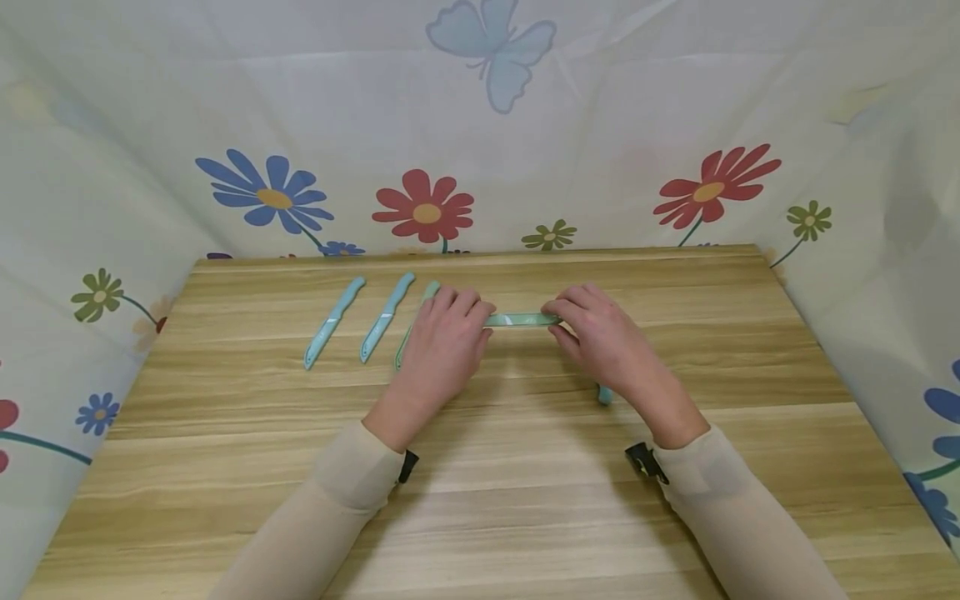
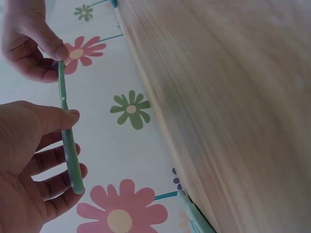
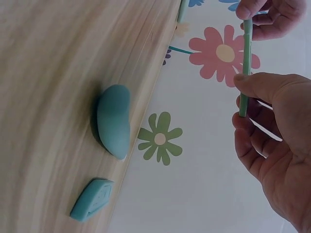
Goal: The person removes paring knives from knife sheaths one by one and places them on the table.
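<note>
Both hands hold a green knife [image 1: 525,319] level above the table, its narrow body bridging the gap between them. My left hand [image 1: 446,337] grips the handle end, thumb on one side and fingers on the other. At the opposite end, which looks sheathed, my right hand [image 1: 606,337] pinches the tip between thumb and fingers. Another green knife [image 1: 431,292] lies on the table, partly hidden behind the left hand. Below the right hand is a teal rounded thing [image 3: 115,121], mostly covered in the head view; a smaller teal angular piece [image 3: 92,199] lies near it.
Two light blue knives [image 1: 333,323] lie slantwise in a row left of the green one, on the wooden table [image 1: 495,500]. A white flower-printed cloth [image 1: 600,125] hangs behind the table's far edge and along the sides.
</note>
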`<action>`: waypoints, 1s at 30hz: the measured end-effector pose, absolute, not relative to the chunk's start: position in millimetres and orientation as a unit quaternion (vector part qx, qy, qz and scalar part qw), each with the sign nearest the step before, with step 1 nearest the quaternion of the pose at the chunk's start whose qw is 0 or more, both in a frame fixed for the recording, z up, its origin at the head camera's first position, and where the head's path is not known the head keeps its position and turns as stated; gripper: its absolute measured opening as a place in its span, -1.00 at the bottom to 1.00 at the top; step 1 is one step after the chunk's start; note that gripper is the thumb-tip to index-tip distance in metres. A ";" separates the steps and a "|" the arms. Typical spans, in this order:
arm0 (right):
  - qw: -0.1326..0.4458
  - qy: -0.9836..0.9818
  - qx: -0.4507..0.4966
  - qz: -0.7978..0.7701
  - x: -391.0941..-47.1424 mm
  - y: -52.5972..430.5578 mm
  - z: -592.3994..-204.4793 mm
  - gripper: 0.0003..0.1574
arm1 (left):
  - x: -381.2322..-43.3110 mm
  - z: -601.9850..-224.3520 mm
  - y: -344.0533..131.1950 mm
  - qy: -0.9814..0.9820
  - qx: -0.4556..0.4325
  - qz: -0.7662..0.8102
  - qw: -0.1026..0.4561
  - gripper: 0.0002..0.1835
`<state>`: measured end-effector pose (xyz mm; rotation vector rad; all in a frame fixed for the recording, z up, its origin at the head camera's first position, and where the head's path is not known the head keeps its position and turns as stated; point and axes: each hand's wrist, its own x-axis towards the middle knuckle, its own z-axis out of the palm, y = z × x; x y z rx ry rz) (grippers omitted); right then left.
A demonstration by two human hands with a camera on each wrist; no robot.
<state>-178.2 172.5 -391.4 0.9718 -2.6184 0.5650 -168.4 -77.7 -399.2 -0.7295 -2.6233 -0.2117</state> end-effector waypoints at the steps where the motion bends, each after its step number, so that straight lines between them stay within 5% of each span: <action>1: 0.144 -0.909 0.337 0.197 -178.2 172.6 -391.5 -0.71 | -168.4 -399.3 -77.8 -0.940 -0.263 -0.076 0.204 -0.72; 23: 0.120 -0.920 0.330 0.177 -177.3 170.6 -393.4 -0.70 | -166.5 -398.4 -77.3 -0.944 -0.263 -0.076 0.183 -0.79; 30: 0.123 -0.919 0.337 0.162 -177.5 167.1 -392.8 -0.50 | -164.8 -397.1 -77.0 -0.948 -0.262 -0.067 0.166 -0.79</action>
